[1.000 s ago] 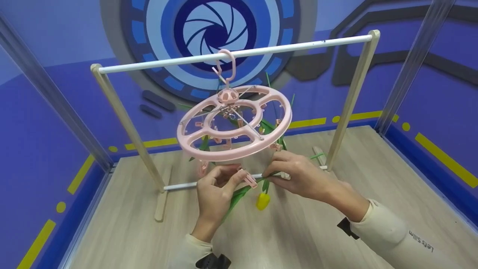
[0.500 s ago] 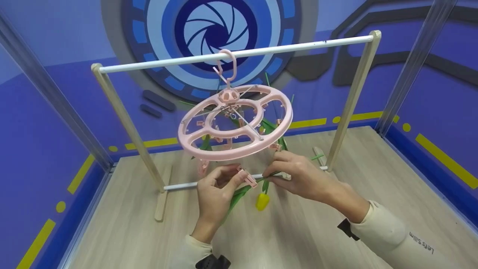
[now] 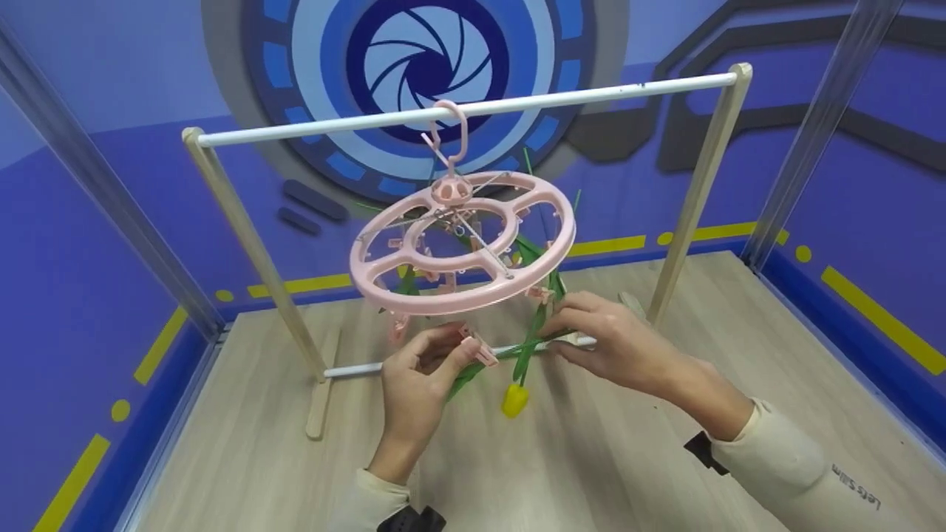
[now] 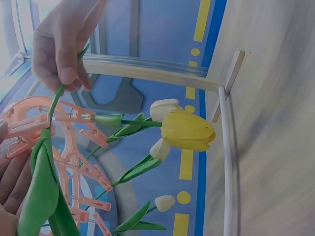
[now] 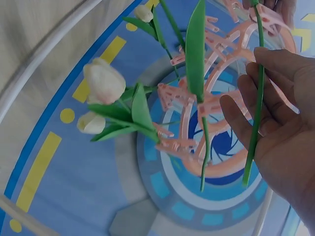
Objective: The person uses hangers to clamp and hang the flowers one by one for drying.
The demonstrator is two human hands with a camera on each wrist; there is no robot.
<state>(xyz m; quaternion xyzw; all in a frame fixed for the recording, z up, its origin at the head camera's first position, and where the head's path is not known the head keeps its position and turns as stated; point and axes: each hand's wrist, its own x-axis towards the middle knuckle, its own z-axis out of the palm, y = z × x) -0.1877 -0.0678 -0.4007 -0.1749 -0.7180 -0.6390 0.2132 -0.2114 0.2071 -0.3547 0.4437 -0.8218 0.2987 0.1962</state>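
Observation:
My left hand [image 3: 414,384] pinches a pink clothespin [image 3: 480,349] below the near rim of the round pink clip hanger [image 3: 443,304]. The clothespin's tip sits at the green stem [image 4: 55,102] of an artificial tulip, just above its leaf [image 4: 43,179]; this flower's bloom is out of sight. Farther along the same stem, my right hand [image 3: 617,336] holds it between thumb and fingers. Between the hands a yellow tulip [image 3: 515,400] hangs head down from another clip on the hanger. Several white tulips [image 5: 103,81] hang from clips behind it.
The hanger hooks over the white top rod [image 3: 591,97] of a stand with wooden posts [image 3: 247,236]. A white lower rod [image 3: 355,369] runs behind the hands, near the wood-grain tabletop [image 3: 259,458]. Blue patterned walls [image 3: 96,244] enclose the back and sides.
My right hand has moved right, away from the left hand, along the stem. The left hand has shifted slightly left with the clothespin, and the hanger has shifted slightly.

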